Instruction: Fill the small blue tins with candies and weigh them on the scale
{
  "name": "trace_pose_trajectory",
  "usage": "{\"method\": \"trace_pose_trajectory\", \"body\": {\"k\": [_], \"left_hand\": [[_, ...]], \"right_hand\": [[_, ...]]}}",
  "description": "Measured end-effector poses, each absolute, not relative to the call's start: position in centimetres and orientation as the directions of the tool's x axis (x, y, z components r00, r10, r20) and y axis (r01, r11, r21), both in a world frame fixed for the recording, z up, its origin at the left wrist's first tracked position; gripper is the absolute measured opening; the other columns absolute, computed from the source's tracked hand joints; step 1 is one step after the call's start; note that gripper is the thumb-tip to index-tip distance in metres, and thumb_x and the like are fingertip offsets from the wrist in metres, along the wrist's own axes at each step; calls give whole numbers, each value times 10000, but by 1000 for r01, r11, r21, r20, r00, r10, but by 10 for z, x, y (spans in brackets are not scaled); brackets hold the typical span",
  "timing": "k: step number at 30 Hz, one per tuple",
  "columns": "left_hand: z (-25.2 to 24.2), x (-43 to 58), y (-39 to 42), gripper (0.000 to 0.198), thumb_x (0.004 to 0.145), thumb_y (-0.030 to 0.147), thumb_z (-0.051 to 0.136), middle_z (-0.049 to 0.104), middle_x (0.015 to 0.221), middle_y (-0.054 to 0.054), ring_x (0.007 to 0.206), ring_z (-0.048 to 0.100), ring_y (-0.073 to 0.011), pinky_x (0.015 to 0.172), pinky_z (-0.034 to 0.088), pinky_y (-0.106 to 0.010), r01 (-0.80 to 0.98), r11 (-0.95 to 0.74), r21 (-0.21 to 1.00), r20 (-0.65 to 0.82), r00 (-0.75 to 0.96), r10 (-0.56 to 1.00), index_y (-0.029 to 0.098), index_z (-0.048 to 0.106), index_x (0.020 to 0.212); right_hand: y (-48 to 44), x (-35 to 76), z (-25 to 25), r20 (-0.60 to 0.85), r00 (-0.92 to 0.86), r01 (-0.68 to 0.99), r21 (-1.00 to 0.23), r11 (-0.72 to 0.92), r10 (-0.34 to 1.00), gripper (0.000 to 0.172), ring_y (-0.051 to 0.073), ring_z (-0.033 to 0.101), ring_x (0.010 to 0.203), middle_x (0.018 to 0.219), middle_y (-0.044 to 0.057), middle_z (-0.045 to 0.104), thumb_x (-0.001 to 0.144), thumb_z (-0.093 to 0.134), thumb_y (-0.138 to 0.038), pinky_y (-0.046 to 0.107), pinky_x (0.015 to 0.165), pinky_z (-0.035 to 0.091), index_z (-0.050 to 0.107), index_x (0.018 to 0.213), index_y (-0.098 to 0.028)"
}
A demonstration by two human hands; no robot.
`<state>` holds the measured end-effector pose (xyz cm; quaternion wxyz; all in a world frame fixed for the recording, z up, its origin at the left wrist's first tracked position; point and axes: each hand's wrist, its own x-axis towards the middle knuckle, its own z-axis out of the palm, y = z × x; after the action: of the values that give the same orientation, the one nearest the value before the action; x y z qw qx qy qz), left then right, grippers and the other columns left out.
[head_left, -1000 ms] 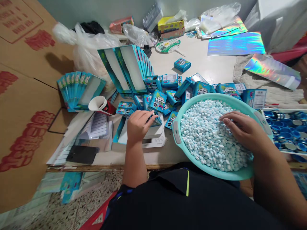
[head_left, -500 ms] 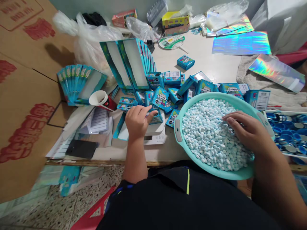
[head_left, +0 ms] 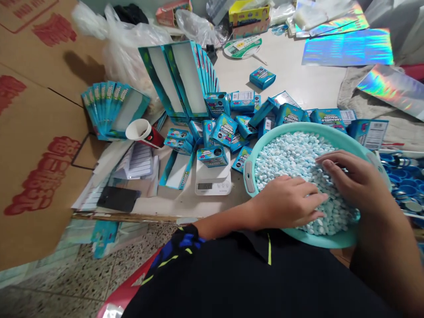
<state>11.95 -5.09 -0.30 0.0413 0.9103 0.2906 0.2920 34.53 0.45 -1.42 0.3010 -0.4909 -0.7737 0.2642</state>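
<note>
The turquoise basin (head_left: 250, 192) is heaped with small pale blue and white candies (head_left: 291, 152). My left hand (head_left: 289, 202) lies low over the candies at the basin's near side, fingers stretched out, holding nothing I can see. Across from it, my right hand (head_left: 356, 179) curls down into the candies at the right. Something shiny shows under its fingers, but most of it is hidden. Left of the basin, a small blue candy box (head_left: 212, 157) rests on a white digital scale (head_left: 213, 187), clear of both hands.
Several blue boxes (head_left: 223, 130) crowd behind the scale and basin. An open display tray (head_left: 178, 170), paper cup (head_left: 144, 133) and dark phone (head_left: 118, 198) lie to the left. Blue-rimmed tins (head_left: 406, 181) fill a container at right. A large carton (head_left: 36, 154) stands at far left.
My left hand has let go of the box on the scale and moved right, over the candies in the basin. My right hand stays in the candies. The view has shifted slightly.
</note>
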Motion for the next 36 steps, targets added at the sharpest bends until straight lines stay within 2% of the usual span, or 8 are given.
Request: {"method": "trace_pose_trajectory", "body": {"k": [13, 19, 21, 23, 26, 28, 31, 36], "left_hand": [[-22, 122, -44, 227, 1044, 244, 558, 742, 1025, -38, 871, 647, -144, 731, 443, -316, 413, -865, 286, 436, 748, 501, 238, 779, 991], [-8, 90, -49, 174, 963, 277, 719, 753, 1112, -14, 1025, 663, -149, 861, 524, -300, 472, -873, 122, 762, 520, 387, 250, 732, 1134], [-3, 62, -49, 222, 910, 253, 779, 725, 1077, -17, 1061, 650, -166, 935, 535, -316, 646, -749, 145, 840, 320, 439, 255, 703, 1119], [-8, 33, -47, 334, 871, 272, 817, 671, 1144, -64, 1152, 614, -230, 1012, 525, -404, 853, -458, 249, 860, 23, 510, 264, 669, 1170], [-28, -1, -39, 602, 802, 424, 876, 531, 1385, -179, 1326, 510, -368, 1107, 462, -576, 923, -64, 380, 737, -261, 624, 227, 620, 1310], [-43, -14, -34, 603, 777, 472, 884, 533, 1348, -189, 1282, 539, -379, 1090, 478, -586, 924, -3, 383, 647, -266, 715, 201, 648, 1262], [-51, -30, -34, 393, 776, 348, 877, 579, 1162, -121, 1123, 619, -296, 1035, 542, -498, 924, -48, 380, 605, -209, 769, 202, 690, 1088], [-32, -90, -48, 304, 705, 200, 863, 508, 1208, -121, 1155, 598, -285, 1081, 525, -493, 914, 27, 406, 671, -318, 670, 202, 693, 958]], "right_hand": [[4, 345, -10, 199, -371, 589, -705, 395, 907, 201, 225, 670, 973, 1019, 45, 714, 1011, 561, -392, 395, 877, 496, 691, 967, -246], [4, 346, -12, 174, -356, 591, -719, 365, 918, 214, 240, 670, 1002, 1044, 47, 714, 1006, 563, -428, 414, 880, 497, 699, 990, -265], [4, 346, -13, 165, -354, 593, -722, 357, 921, 215, 240, 672, 1014, 1055, 40, 715, 1004, 567, -440, 415, 880, 498, 702, 992, -274], [5, 346, -13, 165, -363, 592, -719, 364, 917, 215, 231, 676, 1000, 1049, 29, 714, 1006, 564, -445, 411, 880, 497, 702, 993, -281], [5, 346, -13, 166, -382, 603, -701, 381, 909, 219, 220, 679, 976, 1043, 21, 710, 1013, 551, -444, 405, 872, 493, 697, 997, -282], [4, 346, -14, 167, -393, 609, -689, 392, 904, 221, 219, 677, 976, 1048, 22, 706, 1015, 547, -445, 404, 873, 490, 690, 998, -277], [4, 346, -16, 170, -399, 605, -690, 398, 901, 219, 217, 673, 979, 1054, 22, 703, 1018, 546, -445, 400, 874, 488, 684, 1006, -276], [3, 346, -16, 190, -388, 599, -692, 403, 902, 214, 212, 675, 988, 1050, 19, 710, 1020, 542, -428, 387, 883, 486, 688, 1007, -272]]}}
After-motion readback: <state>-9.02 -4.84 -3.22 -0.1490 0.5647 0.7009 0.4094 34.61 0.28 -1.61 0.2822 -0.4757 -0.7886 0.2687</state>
